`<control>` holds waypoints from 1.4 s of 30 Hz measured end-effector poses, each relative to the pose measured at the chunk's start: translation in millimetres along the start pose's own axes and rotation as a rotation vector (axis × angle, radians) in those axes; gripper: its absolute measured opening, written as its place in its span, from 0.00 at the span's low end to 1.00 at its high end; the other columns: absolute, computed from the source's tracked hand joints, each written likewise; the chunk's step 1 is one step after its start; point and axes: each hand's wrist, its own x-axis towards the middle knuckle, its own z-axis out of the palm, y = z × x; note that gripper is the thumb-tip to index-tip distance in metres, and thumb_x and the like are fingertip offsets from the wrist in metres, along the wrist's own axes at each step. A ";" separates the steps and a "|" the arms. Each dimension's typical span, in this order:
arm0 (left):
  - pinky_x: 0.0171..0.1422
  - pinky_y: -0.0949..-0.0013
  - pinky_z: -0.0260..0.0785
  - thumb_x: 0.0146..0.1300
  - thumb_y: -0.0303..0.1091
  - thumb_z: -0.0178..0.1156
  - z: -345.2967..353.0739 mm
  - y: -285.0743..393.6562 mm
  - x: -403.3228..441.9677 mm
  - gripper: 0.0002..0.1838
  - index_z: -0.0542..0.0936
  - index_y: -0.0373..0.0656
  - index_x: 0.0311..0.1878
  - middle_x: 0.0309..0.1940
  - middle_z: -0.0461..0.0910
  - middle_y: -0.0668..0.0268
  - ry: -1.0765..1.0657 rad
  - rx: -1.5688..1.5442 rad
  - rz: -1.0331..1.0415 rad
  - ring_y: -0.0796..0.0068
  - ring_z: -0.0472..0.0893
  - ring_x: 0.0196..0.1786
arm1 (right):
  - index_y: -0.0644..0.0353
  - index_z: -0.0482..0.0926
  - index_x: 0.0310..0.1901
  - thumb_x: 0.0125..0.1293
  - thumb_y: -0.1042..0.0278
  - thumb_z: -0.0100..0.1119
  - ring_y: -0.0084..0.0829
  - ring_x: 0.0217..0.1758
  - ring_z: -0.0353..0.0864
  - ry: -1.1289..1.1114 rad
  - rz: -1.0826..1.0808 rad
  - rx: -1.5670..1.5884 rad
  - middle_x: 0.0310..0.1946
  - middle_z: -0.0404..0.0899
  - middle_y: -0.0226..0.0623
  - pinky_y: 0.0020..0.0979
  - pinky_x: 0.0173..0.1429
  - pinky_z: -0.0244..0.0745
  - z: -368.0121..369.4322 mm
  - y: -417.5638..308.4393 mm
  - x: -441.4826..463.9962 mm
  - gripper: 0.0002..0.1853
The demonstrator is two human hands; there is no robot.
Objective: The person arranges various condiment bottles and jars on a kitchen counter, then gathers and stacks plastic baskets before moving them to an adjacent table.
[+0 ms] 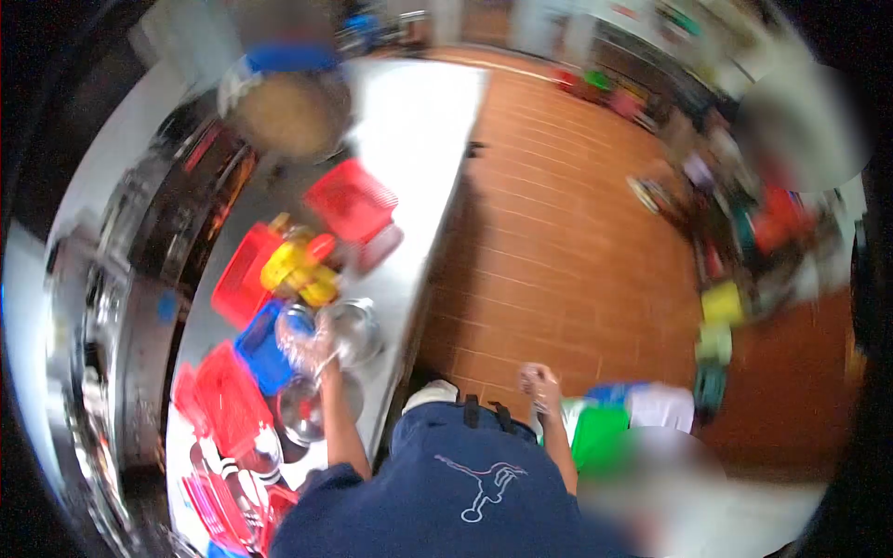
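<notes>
My left hand [312,346], in what looks like a clear plastic glove, is over the steel counter [409,121] at the near rim of a shiny metal bowl [357,331]. Blur hides its fingers, and I cannot tell whether it grips the bowl. A blue basket [263,349] lies just left of that hand. Below its wrist sits a second rounded metal vessel [302,409]. My right hand [539,381] hangs over the floor at my side, fingers curled in; anything inside them is hidden.
Red baskets [352,200] and yellow items [299,272] stand farther along the counter. More red baskets [223,400] with utensils [246,493] lie at the near left. A large round pan [293,116] is at the far end. Green and white items [600,437] are right of me. People are at the right.
</notes>
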 end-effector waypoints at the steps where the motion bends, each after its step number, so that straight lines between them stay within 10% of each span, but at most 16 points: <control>1: 0.69 0.55 0.63 0.42 0.53 0.79 13.4 1.7 8.9 0.49 0.70 0.32 0.63 0.60 0.74 0.47 0.077 0.059 -0.022 0.50 0.72 0.62 | 0.60 0.80 0.46 0.68 0.66 0.64 0.20 0.32 0.77 -0.057 0.032 -0.006 0.35 0.81 0.29 0.23 0.34 0.73 8.0 -17.9 24.9 0.10; 13: 0.73 0.52 0.60 0.46 0.55 0.77 53.3 -14.2 39.5 0.53 0.64 0.30 0.68 0.64 0.70 0.45 0.035 0.046 -0.115 0.47 0.69 0.67 | 0.63 0.77 0.48 0.72 0.70 0.58 0.20 0.41 0.77 -0.477 0.033 -0.045 0.40 0.79 0.29 0.24 0.45 0.75 147.2 -115.1 153.3 0.08; 28: 0.57 0.59 0.74 0.42 0.40 0.81 143.1 -26.3 57.9 0.37 0.72 0.41 0.54 0.46 0.79 0.55 0.322 -0.184 -0.254 0.56 0.80 0.49 | 0.62 0.78 0.50 0.69 0.73 0.62 0.20 0.49 0.75 -0.987 -0.024 -0.201 0.43 0.78 0.28 0.26 0.55 0.72 292.2 -115.4 211.3 0.11; 34: 0.56 0.62 0.75 0.46 0.32 0.78 137.6 1.4 70.4 0.33 0.71 0.43 0.55 0.46 0.80 0.61 0.360 -0.147 -0.348 0.65 0.81 0.49 | 0.63 0.75 0.57 0.65 0.64 0.67 0.25 0.48 0.78 -1.278 -0.263 -0.606 0.44 0.82 0.33 0.29 0.55 0.73 388.6 -166.5 247.1 0.22; 37: 0.54 0.64 0.76 0.48 0.30 0.76 152.7 -12.3 68.4 0.30 0.72 0.43 0.54 0.45 0.81 0.65 0.278 -0.600 -0.644 0.69 0.82 0.48 | 0.62 0.68 0.64 0.61 0.62 0.70 0.32 0.58 0.76 -1.320 -0.591 -0.727 0.54 0.78 0.40 0.34 0.62 0.72 427.3 -172.0 248.7 0.32; 38: 0.52 0.63 0.77 0.50 0.33 0.74 146.9 9.4 75.8 0.27 0.74 0.42 0.53 0.43 0.82 0.63 0.324 -0.175 -0.606 0.67 0.83 0.46 | 0.62 0.68 0.64 0.61 0.62 0.70 0.32 0.58 0.76 -1.413 -0.601 -0.702 0.54 0.78 0.40 0.34 0.62 0.72 440.9 -164.6 245.0 0.32; 42: 0.50 0.66 0.77 0.50 0.36 0.75 154.9 16.6 72.7 0.26 0.75 0.40 0.51 0.39 0.83 0.65 0.594 -0.296 -0.590 0.70 0.83 0.43 | 0.59 0.60 0.71 0.61 0.56 0.69 0.34 0.70 0.65 -1.733 -0.431 -0.151 0.68 0.63 0.37 0.35 0.71 0.65 470.0 -133.3 249.0 0.41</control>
